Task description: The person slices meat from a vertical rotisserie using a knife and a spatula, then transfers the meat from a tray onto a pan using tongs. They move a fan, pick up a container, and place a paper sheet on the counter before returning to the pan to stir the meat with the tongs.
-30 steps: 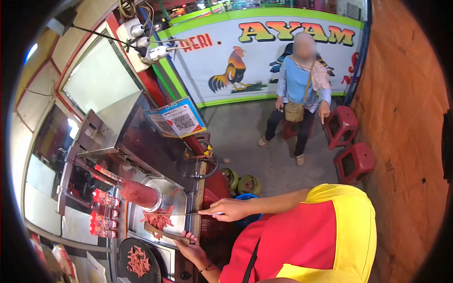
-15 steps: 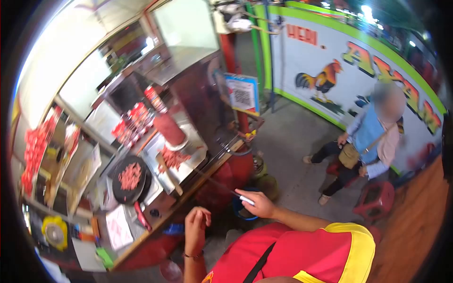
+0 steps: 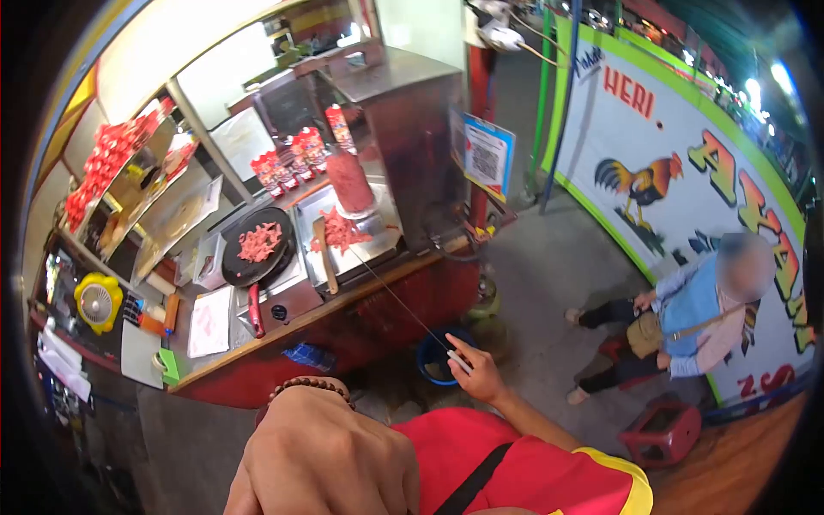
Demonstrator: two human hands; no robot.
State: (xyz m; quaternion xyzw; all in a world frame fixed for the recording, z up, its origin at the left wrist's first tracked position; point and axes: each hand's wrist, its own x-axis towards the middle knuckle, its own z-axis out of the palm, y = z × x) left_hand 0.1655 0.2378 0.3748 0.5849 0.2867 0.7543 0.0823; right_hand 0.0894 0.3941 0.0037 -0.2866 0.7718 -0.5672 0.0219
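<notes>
My right hand (image 3: 479, 374) is closed around the white handle of a long thin knife (image 3: 395, 297). The blade points up and left toward the counter, its tip near a pile of sliced meat (image 3: 343, 232) on a metal tray (image 3: 371, 252). A reddish cone of meat (image 3: 348, 187) stands upright at the tray's back. Across the slices' left side lies a wooden spatula (image 3: 325, 262). My left hand (image 3: 322, 459) is raised very close to the camera, back showing, a beaded bracelet on its wrist; its fingers are mostly out of sight.
A black frying pan (image 3: 233, 268) with meat pieces sits left of the tray, its red handle toward me. Red-and-white packages (image 3: 307, 148) stand behind. A person (image 3: 687, 300) sits at the right near a red stool (image 3: 661, 433). A blue bucket (image 3: 422, 365) is below the counter.
My left hand has come up from beside the counter to close before the camera. The view has turned, so the counter sits higher and further right. The knife stays in my right hand.
</notes>
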